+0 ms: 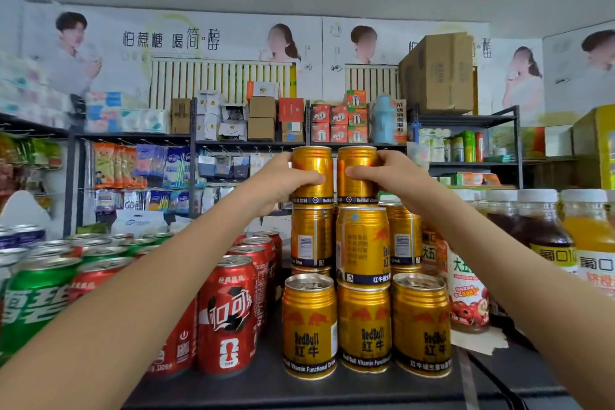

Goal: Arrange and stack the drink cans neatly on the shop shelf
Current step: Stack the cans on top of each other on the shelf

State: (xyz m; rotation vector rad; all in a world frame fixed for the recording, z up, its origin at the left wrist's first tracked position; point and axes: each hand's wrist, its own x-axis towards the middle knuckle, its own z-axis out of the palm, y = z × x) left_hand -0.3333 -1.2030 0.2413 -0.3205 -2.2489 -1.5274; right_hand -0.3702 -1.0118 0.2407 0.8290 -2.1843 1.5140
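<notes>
While each hand (288,180) (387,176) grips a top-tier gold Red Bull can (312,173) (356,173), two tiers stand stacked; seating these remains.

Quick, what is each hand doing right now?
Left hand grip: holding the top-left gold can.
Right hand grip: holding the top-right gold can.

We saw gold cans (362,329) upright in three tiers on the dark shelf (266,386), a left top can (312,160) and right top can (357,160) side by side, just apart. To their left, red cans (229,316) and green cans (36,303) stood in rows.
</notes>
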